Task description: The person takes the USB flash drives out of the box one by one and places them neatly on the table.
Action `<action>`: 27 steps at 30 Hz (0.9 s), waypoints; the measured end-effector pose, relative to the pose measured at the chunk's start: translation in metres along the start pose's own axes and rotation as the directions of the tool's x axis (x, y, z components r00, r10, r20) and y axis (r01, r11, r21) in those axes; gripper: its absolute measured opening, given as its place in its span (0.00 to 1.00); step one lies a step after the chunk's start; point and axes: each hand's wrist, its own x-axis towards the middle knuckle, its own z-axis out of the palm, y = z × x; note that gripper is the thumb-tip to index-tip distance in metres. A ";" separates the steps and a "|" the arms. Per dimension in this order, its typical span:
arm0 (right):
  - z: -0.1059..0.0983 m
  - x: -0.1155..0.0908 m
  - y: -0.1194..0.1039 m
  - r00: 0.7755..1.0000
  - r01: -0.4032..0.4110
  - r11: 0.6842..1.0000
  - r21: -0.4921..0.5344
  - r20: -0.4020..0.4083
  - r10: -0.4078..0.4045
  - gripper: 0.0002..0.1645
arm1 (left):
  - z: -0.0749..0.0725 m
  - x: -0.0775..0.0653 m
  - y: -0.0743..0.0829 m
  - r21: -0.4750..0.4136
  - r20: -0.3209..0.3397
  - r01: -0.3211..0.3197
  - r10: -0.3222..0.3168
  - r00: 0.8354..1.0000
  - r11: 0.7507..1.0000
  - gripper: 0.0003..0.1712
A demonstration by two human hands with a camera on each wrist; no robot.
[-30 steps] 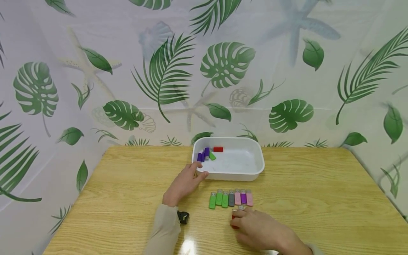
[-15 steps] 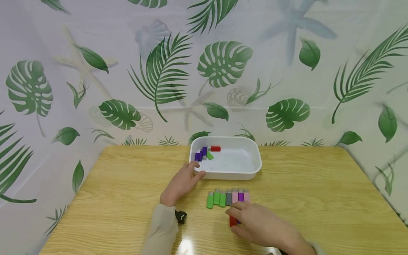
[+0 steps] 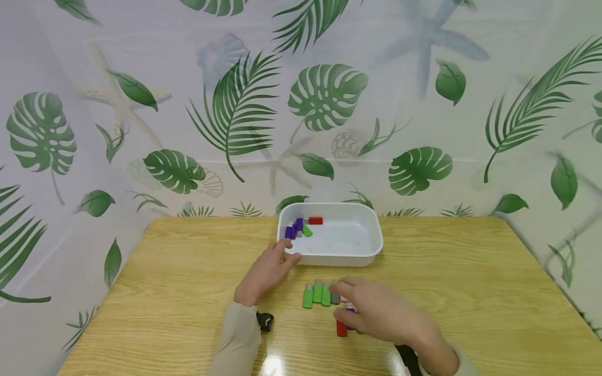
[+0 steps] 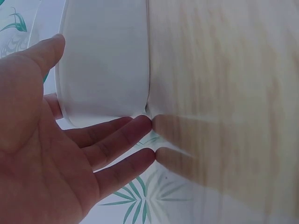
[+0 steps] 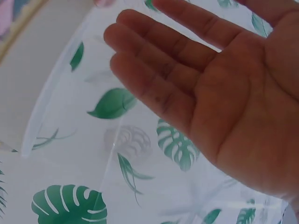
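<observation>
My left hand [image 3: 265, 269] rests at the near left corner of a white plastic tray [image 3: 336, 260], its thumb and index finger touching the rim. In the left wrist view its other fingers [image 4: 124, 170] stretch down beside the tray wall. My right hand [image 3: 388, 313], fingers extended and holding nothing, hovers over the right part of a row of USB sticks. Green sticks [image 3: 308, 296] and a grey stick [image 3: 335, 298] show there; the hand covers others. Nearer me, a red USB stick [image 3: 342, 328] lies beside a purple stick [image 3: 350, 319], partly under the hand.
Inside the tray's left end lie a red USB stick [image 3: 315, 221], several purple sticks [image 3: 299, 225] and a green one [image 3: 308, 231]. A leaf-patterned cloth [image 3: 329, 104] hangs behind the wooden table [image 3: 188, 271].
My right hand has let go of the sticks in the near row and risen forward over the far row, uncovering the red stick. My left hand stays at the tray corner.
</observation>
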 end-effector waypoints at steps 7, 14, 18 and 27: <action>-0.021 0.003 -0.004 0.994 -0.047 0.996 0.082 -0.093 0.054 0.25 | 0.000 -0.001 0.000 -0.004 -0.001 -0.003 0.003 1.000 1.000 0.32; -0.021 0.006 0.001 0.994 -0.022 0.993 0.120 -0.102 0.034 0.23 | 0.002 0.001 -0.002 -0.006 0.005 -0.006 0.006 1.000 1.000 0.32; -0.019 0.010 0.009 0.991 -0.064 0.990 0.128 -0.105 0.078 0.22 | 0.003 0.000 -0.003 0.002 -0.002 -0.008 0.008 1.000 1.000 0.32; -0.011 0.026 0.037 0.975 -0.118 0.985 0.124 -0.173 0.139 0.18 | 0.000 0.000 0.000 -0.010 0.007 0.008 -0.008 1.000 1.000 0.32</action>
